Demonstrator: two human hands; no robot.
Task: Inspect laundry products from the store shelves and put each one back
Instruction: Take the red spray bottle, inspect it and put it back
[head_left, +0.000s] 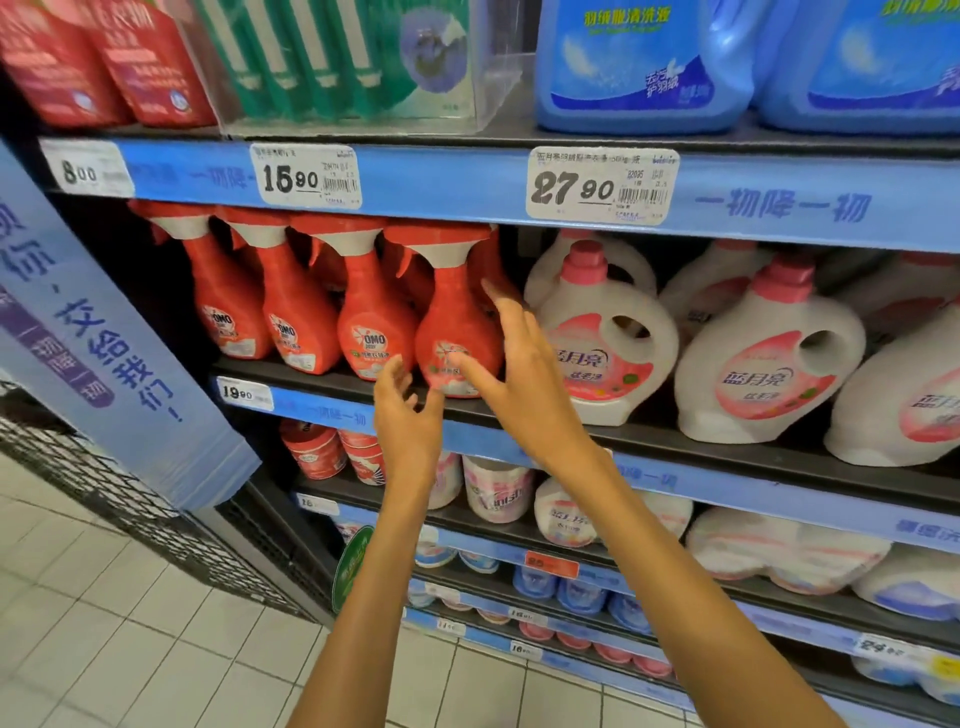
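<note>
Both hands, left hand (408, 415) and right hand (524, 374), reached empty with fingers spread toward the rightmost red spray bottle (457, 332), just beside which crowded neighbours might topple if nudged.

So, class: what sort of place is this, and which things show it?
Almost certainly a supermarket laundry aisle: printed price tags on blue shelf edges, rows of identical red spray bottles, and white pink-capped detergent jugs.

red omo spray bottle (457, 332), white collar, upright, rightmost in row at shelf's front edge.
</note>
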